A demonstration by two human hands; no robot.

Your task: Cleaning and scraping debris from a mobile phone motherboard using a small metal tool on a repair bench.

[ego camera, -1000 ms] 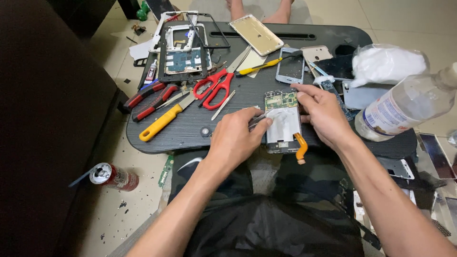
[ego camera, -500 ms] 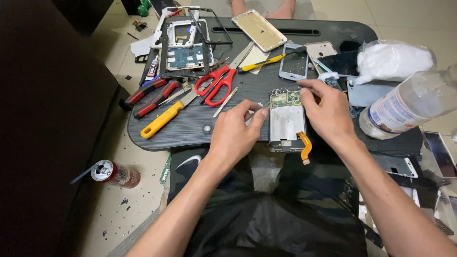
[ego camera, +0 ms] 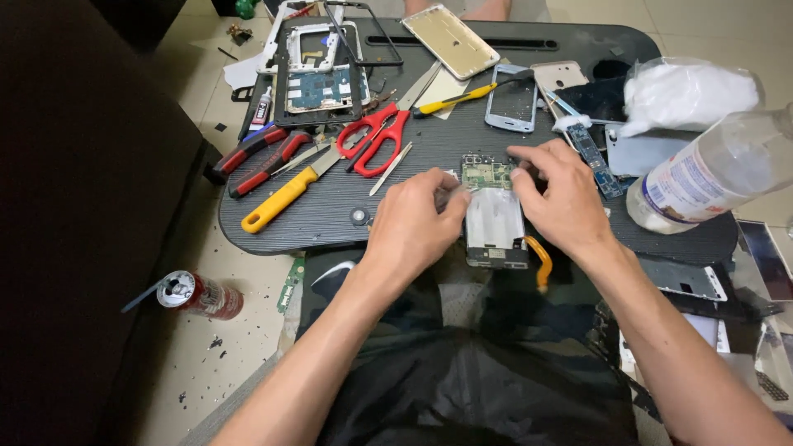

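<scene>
An opened phone (ego camera: 494,220) with a bare green circuit board at its top and a silvery battery lies at the front edge of a dark ribbed lap table (ego camera: 330,216). An orange flex cable (ego camera: 542,263) curls off its lower right. My left hand (ego camera: 413,221) pinches a thin metal tool against the phone's upper left side. My right hand (ego camera: 560,198) grips the phone's right edge, fingertips on the circuit board.
Red scissors (ego camera: 378,136), a yellow-handled tool (ego camera: 285,193), red-handled pliers (ego camera: 258,159) and a phone frame (ego camera: 318,78) lie on the table's left. A gold back cover (ego camera: 450,39), a small phone (ego camera: 513,101), a plastic bottle (ego camera: 717,169) and a white bag (ego camera: 686,92) crowd the right. A can (ego camera: 198,294) lies on the floor.
Both hands stay on the opened phone; my left hand's fingers have shifted slightly along its upper left edge. The view has tilted a little.
</scene>
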